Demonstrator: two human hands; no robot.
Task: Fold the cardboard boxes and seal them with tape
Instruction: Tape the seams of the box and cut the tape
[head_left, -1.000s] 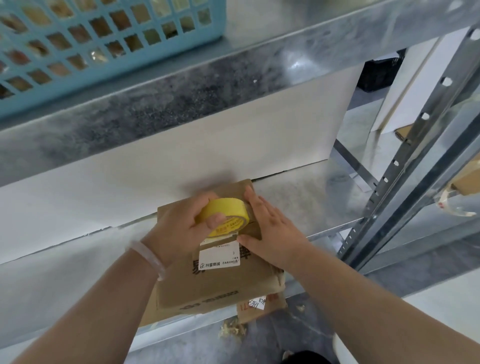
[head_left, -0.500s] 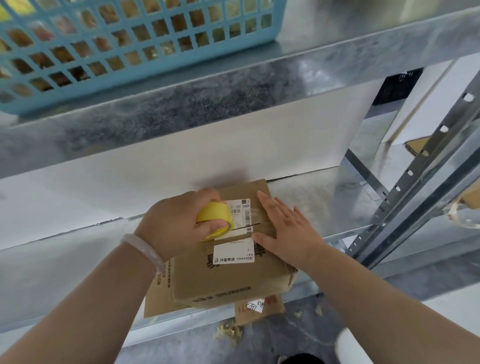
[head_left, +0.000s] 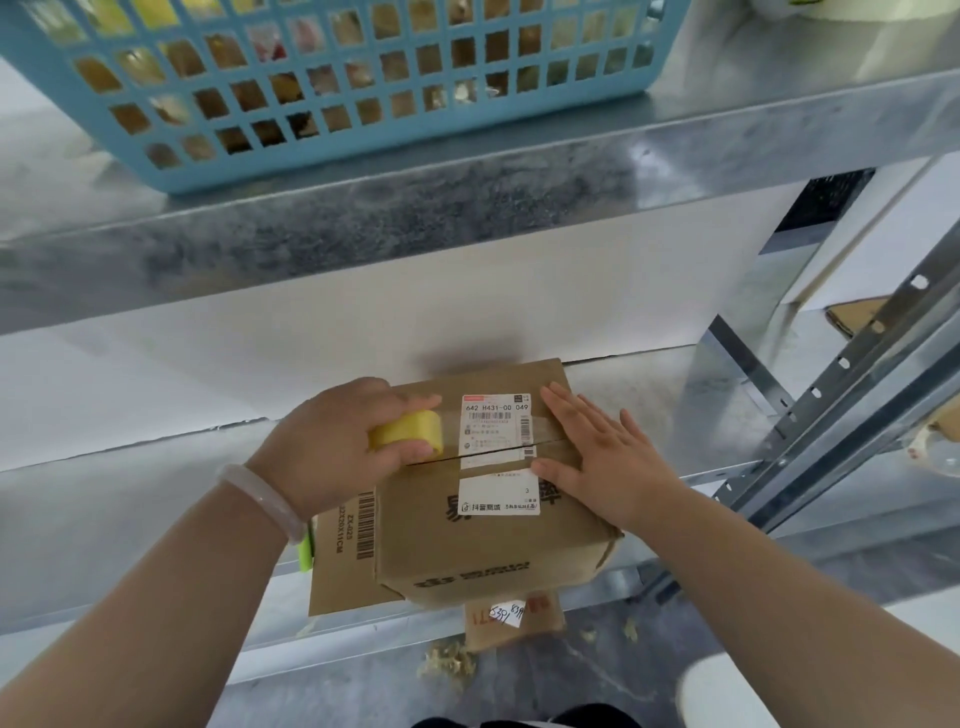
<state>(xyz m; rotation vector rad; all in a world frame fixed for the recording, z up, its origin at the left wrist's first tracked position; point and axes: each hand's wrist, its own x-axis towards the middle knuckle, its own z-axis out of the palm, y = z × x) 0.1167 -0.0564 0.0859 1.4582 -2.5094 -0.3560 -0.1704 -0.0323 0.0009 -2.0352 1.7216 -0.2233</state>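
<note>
Brown cardboard box (head_left: 467, 540) stands on the lower metal shelf (head_left: 104, 519), near its front edge; its two top flaps are closed and meet in a seam across the middle. A white shipping label (head_left: 496, 423) with a barcode lies over this seam, and a second white label (head_left: 498, 493) is just in front of it. The yellow tape roll (head_left: 408, 434) rests on the top of the box at the left end of the seam; the left hand (head_left: 332, 447) has its grip clenched round the roll, with the fingers over it and the thumb at its near side. A clear strip of tape (head_left: 545, 423) seems to run from the roll to the right across the shipping label. The right hand (head_left: 602, 457) lies flat on the right part of the top; its grip is released, with the fingers straight and spread, pressing on the cardboard. A pale bracelet (head_left: 265, 501) is on the left wrist. Under the box lies a flat cardboard sheet (head_left: 337, 561) with a printed barcode, which sticks out to the left. Behind the box stands a white board (head_left: 311, 338); on the upper shelf (head_left: 415, 208) sits a blue basket (head_left: 337, 104); a perforated metal upright (head_left: 857, 405) is at the right.
</note>
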